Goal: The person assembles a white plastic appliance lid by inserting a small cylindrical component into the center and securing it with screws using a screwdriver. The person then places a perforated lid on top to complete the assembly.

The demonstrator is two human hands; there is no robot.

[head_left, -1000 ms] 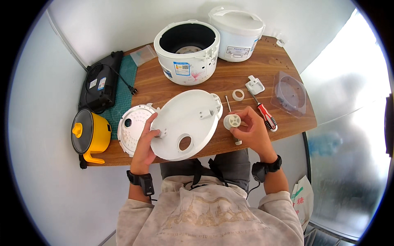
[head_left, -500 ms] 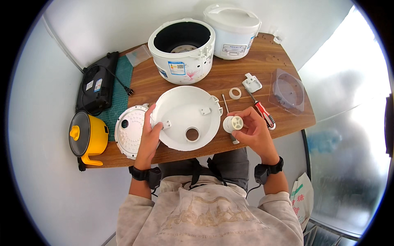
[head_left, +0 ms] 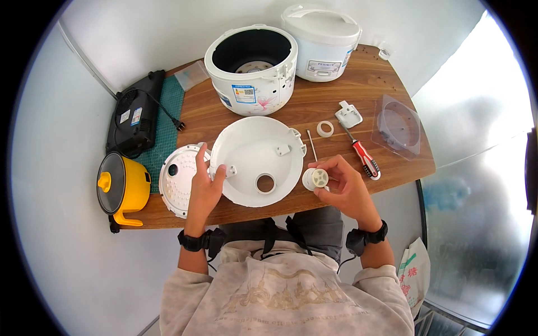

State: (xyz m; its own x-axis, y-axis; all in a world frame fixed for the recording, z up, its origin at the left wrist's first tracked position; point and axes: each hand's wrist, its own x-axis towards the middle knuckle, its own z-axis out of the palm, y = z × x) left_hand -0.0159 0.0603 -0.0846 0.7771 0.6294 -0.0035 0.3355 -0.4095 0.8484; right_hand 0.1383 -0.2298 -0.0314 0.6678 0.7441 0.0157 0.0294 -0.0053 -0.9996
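My left hand (head_left: 207, 187) has its thumb over the inner rim of a white rice cooker lid shell (head_left: 246, 151), its fingers along the outside edge. The shell lies hollow side up, with a round hole near its front. Between the thumb and fingers of my right hand (head_left: 350, 187) is a small round white steam valve (head_left: 319, 178), its cream slotted face turned up, just right of the shell. Beside my left hand is a perforated white inner lid plate (head_left: 179, 187), partly hidden by that hand.
Behind stand an open rice cooker body (head_left: 252, 84) and a lidded one (head_left: 322, 50). To the right lie a red screwdriver (head_left: 365, 159), a thin screwdriver (head_left: 311, 144), a white ring (head_left: 325, 129), a white cover (head_left: 348, 115) and a plastic tray (head_left: 398, 126). A yellow pot (head_left: 134, 185) sits left.
My right hand has lowered slightly with the steam valve, whose face has tilted. The left hand stays at the shell's rim. The whole view has shifted a little.
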